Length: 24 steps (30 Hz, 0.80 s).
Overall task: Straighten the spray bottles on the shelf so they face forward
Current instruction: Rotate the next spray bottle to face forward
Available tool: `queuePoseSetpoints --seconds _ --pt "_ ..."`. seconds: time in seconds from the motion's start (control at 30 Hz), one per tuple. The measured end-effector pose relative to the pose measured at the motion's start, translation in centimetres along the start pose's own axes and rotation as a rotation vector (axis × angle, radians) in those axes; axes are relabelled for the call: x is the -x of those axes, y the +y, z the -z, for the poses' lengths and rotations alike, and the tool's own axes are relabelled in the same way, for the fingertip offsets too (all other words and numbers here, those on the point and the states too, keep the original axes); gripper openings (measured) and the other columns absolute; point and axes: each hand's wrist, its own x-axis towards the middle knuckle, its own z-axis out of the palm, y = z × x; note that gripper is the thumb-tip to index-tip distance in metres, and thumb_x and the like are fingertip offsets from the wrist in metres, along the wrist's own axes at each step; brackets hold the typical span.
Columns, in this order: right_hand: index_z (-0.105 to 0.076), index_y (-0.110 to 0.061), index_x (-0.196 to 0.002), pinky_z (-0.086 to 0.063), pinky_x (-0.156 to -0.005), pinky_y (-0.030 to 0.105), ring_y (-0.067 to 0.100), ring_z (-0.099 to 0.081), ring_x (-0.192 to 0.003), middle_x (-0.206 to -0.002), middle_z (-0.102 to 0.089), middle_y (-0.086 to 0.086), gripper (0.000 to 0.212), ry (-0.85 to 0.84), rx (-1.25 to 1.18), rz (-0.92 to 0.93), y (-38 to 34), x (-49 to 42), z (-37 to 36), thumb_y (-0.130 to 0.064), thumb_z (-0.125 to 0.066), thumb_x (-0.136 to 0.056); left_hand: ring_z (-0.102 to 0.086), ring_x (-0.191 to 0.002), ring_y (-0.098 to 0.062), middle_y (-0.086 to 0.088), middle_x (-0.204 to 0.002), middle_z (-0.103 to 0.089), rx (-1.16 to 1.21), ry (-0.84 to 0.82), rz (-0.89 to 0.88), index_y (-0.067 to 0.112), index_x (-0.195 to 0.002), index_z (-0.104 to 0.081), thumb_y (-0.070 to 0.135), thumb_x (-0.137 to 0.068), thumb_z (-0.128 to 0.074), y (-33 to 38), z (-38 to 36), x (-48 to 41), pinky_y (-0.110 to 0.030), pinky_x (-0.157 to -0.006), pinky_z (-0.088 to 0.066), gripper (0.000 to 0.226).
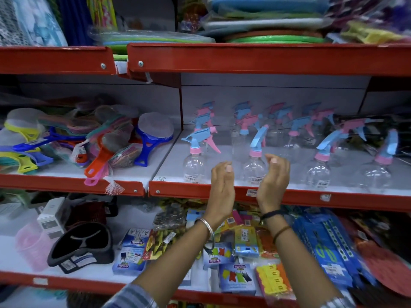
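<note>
My left hand [222, 185] and right hand [274, 181] were spread, cupped either side of the centre-frame bottle [254, 165], touching nothing. Risk: light empty bottle near the shelf edge [200, 192]; a clumsy twist could've tipped it off or toppled the bottle at left [194, 163].

Four front-row spray bottles [254, 162], more behind uncountable, two hands [222, 187], three red shelves [311, 196]

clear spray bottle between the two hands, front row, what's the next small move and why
Probably close both hands onto the clear plastic spray bottle with the blue trigger head and pink collar. The left hand and right hand sit open on either side of it, apparently not gripping. Its head looks turned off from straight ahead, so a grip, then a small twist, seems due.
</note>
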Motion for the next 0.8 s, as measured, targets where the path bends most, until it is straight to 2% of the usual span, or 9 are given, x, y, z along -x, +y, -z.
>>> queuePoseSetpoints --seconds 0.03,0.13,0.23,0.33,0.47,0.57,0.67,0.73,0.8 --pt "-0.057 -0.009 -0.099 -0.038 -0.091 0.019 0.017 -0.048 -0.099 -0.106 -0.053 0.011 0.041 -0.035 0.042 -0.066 0.6 -1.1 0.3 -0.036 -0.028 -0.089 -0.037 -0.121 -0.001 0.003 -0.132 -0.037 0.000 -0.018 0.020 0.018 -0.130 -0.039 0.038 -0.098 -0.023 0.2 -0.9 0.0 -0.017 -0.106 -0.023 0.042" --pt "-0.054 -0.010 -0.117 -0.033 -0.109 0.040 0.023 -0.045 -0.120 -0.128 -0.051 0.009 0.053 -0.242 0.079 -0.326 2.4 -3.8 0.8 -0.045 -0.025 -0.091 -0.035 -0.124 -0.009 0.002 -0.130 -0.032 -0.002 -0.033 0.065 0.017 -0.131 -0.037 0.036 -0.098 -0.022 0.8 -3.2 -0.1 -0.023 -0.109 -0.023 0.041" --pt "-0.050 -0.012 -0.131 -0.033 -0.105 0.038 0.024 -0.045 -0.127 -0.140 -0.050 0.009 0.064 -0.434 0.079 -0.487 2.9 -4.3 1.3 -0.053 -0.019 -0.094 -0.035 -0.125 -0.012 0.000 -0.133 -0.029 0.007 -0.060 0.121 0.018 -0.132 -0.035 0.040 -0.097 -0.020 1.2 -4.6 0.3 -0.030 -0.111 -0.027 0.043" --pt "-0.051 -0.012 -0.130 -0.035 -0.106 0.038 0.023 -0.048 -0.126 -0.139 -0.051 0.009 0.064 -0.469 0.063 -0.493 2.9 -4.0 1.8 -0.053 -0.019 -0.094 -0.031 -0.126 -0.008 0.004 -0.140 -0.025 0.012 -0.063 0.145 0.020 -0.138 -0.028 0.044 -0.096 -0.017 1.5 -5.2 0.4 -0.031 -0.112 -0.026 0.049" --pt "-0.055 -0.010 -0.125 -0.038 -0.106 0.045 0.026 -0.053 -0.119 -0.133 -0.057 0.014 0.067 -0.415 0.057 -0.489 2.2 -3.3 2.5 -0.054 -0.020 -0.090 -0.017 -0.143 -0.012 0.000 -0.155 -0.016 -0.005 -0.056 0.196 0.017 -0.145 -0.019 0.047 -0.096 -0.014 1.4 -5.4 -0.5 -0.027 -0.117 -0.011 0.058" --pt "-0.061 -0.002 -0.108 -0.042 -0.101 0.051 0.032 -0.058 -0.107 -0.114 -0.066 0.016 0.061 -0.383 0.080 -0.441 1.8 -2.9 3.2 -0.047 -0.021 -0.094 -0.021 -0.142 -0.013 -0.002 -0.155 -0.022 -0.007 -0.046 0.227 0.017 -0.145 -0.022 0.054 -0.093 -0.012 1.3 -5.4 -1.2 -0.030 -0.118 -0.011 0.065" --pt "-0.062 -0.023 -0.079 -0.043 -0.098 0.049 0.026 -0.058 -0.095 -0.086 -0.062 -0.006 0.045 -0.362 0.064 -0.417 1.6 -2.6 3.5 -0.041 -0.024 -0.097 -0.031 -0.138 -0.016 -0.004 -0.150 -0.033 -0.015 -0.044 0.237 0.018 -0.141 -0.031 0.064 -0.085 -0.010 1.4 -5.4 -1.6 -0.038 -0.118 -0.020 0.075" --pt "-0.054 -0.033 -0.073 -0.042 -0.100 0.050 0.024 -0.056 -0.101 -0.094 -0.060 -0.003 0.038 -0.357 0.059 -0.410 1.7 -2.4 3.4 -0.046 -0.025 -0.093 -0.031 -0.138 -0.016 -0.002 -0.150 -0.033 -0.007 -0.050 0.245 0.020 -0.141 -0.031 0.061 -0.089 -0.010 1.6 -5.4 -1.7 -0.035 -0.117 -0.021 0.071" --pt "-0.055 -0.033 -0.079 -0.040 -0.102 0.051 0.027 -0.055 -0.109 -0.108 -0.058 0.003 0.037 -0.365 0.075 -0.393 2.0 -2.3 3.3 -0.053 -0.024 -0.085 -0.029 -0.139 -0.017 -0.002 -0.150 -0.032 -0.001 -0.048 0.252 0.020 -0.142 -0.030 0.058 -0.090 -0.009 1.6 -5.3 -1.9 -0.033 -0.116 -0.020 0.068"
